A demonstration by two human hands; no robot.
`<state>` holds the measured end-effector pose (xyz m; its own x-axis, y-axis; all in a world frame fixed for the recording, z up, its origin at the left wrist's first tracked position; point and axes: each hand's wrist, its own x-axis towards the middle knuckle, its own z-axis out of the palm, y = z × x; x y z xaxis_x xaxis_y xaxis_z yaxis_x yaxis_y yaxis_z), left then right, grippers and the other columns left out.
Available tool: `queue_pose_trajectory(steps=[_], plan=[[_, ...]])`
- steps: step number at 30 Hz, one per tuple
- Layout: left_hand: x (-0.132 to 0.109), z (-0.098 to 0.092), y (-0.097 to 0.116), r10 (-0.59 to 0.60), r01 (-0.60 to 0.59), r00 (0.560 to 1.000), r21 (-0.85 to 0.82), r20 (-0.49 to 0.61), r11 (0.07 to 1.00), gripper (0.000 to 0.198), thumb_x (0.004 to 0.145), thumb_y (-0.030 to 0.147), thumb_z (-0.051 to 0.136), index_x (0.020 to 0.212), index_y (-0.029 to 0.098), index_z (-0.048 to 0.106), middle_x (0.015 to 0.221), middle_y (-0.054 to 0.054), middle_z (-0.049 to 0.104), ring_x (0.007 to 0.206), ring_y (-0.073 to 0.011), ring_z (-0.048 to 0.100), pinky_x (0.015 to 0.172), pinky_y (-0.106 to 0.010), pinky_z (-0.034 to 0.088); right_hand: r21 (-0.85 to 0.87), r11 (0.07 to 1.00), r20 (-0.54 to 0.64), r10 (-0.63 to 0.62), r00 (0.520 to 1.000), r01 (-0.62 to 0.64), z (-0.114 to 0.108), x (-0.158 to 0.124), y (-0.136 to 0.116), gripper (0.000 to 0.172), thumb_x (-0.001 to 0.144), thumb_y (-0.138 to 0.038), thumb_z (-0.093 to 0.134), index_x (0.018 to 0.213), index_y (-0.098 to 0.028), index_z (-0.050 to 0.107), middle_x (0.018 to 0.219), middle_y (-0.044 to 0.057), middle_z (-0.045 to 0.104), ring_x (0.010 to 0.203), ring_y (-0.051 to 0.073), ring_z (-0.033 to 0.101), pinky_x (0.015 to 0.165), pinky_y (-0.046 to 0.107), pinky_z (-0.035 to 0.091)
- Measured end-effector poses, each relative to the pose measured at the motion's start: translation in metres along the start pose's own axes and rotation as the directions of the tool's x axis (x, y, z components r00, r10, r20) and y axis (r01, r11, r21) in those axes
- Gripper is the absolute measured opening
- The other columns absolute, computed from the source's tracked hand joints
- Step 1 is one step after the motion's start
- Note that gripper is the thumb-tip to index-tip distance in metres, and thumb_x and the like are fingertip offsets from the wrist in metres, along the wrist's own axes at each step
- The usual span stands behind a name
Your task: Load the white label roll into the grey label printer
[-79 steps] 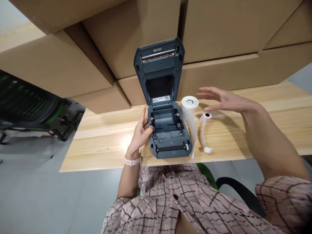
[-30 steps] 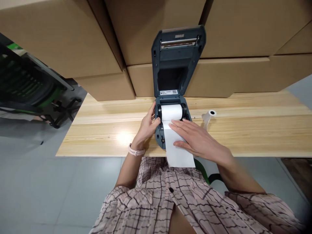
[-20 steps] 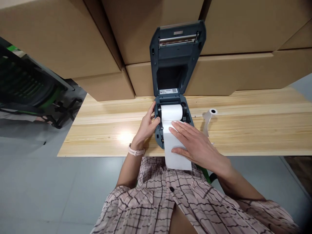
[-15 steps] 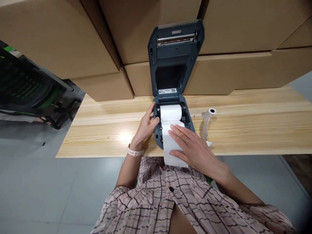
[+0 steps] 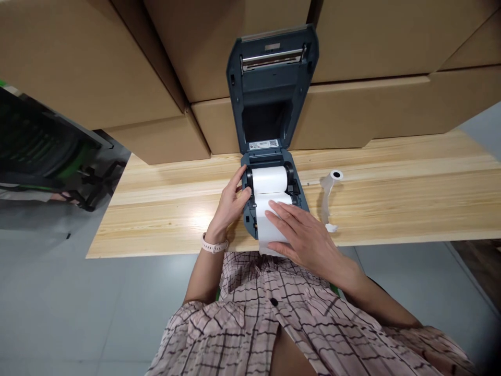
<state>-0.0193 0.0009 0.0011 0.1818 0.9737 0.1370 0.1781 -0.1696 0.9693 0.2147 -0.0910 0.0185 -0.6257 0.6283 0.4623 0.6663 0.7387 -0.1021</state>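
A dark blue-grey label printer [image 5: 248, 222] sits on the wooden table with its lid [image 5: 272, 89] raised. Inside lies a roll of white labels [image 5: 269, 179], between two black holders. A white label strip [image 5: 268, 224] runs from it over the printer's front and past the table edge. My left hand [image 5: 230, 203] grips the printer's left side, thumb near the left roll holder. My right hand [image 5: 299, 230] lies flat on the strip, fingers stretched out and pointing up-left.
Right of the printer stands a small white roll [image 5: 336, 176] with a curled tail of backing paper [image 5: 325, 206]. Large cardboard boxes [image 5: 344, 115] line the back of the wooden table [image 5: 164, 209]. A dark chair [image 5: 39, 141] stands on the floor at left.
The view has shifted a little. The strip's free end now hangs lower and shows less beyond the table edge. Both hands keep nearly the same places on the printer and strip.
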Motion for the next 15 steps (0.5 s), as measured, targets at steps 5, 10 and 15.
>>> queue_pose_trajectory(steps=[5,10,15], plan=[[-0.018,0.014,0.011,-0.043,0.043,0.999,0.0,-0.024,0.999,0.074,0.103,0.045,0.063,0.17,0.026,0.038,0.181,-0.012,0.035,0.168,-0.0356,0.034,0.139,-0.057,0.027,0.004,1.0,0.004,-0.013,1.0,0.013,-0.004,-0.001,-0.001,0.06,0.109,-0.051,0.059,0.149,-0.007,0.059,0.156,0.022,0.065,0.142,0.036,0.065,0.113,0.055,0.062],[-0.069,0.037,0.029,-0.151,0.15,0.988,-0.026,-0.04,0.988,0.099,0.099,0.051,0.072,0.177,0.037,0.012,0.188,-0.004,0.014,0.174,-0.0334,0.014,0.143,-0.053,0.02,0.281,0.957,-0.026,-0.065,0.998,0.07,-0.03,-0.004,0.027,0.046,0.111,-0.046,0.059,0.148,-0.019,0.064,0.148,0.012,0.073,0.139,0.029,0.069,0.113,0.053,0.063],[-0.1,0.044,0.026,-0.223,0.216,0.973,-0.113,-0.055,0.97,0.105,0.099,0.057,0.073,0.176,0.043,0.004,0.189,-0.002,0.008,0.174,-0.0351,0.016,0.14,-0.055,0.03,0.29,0.95,-0.221,0.182,0.958,-0.113,-0.068,0.07,0.102,0.051,0.113,-0.048,0.054,0.162,-0.033,0.053,0.162,0.005,0.063,0.148,0.032,0.062,0.118,0.066,0.057]])
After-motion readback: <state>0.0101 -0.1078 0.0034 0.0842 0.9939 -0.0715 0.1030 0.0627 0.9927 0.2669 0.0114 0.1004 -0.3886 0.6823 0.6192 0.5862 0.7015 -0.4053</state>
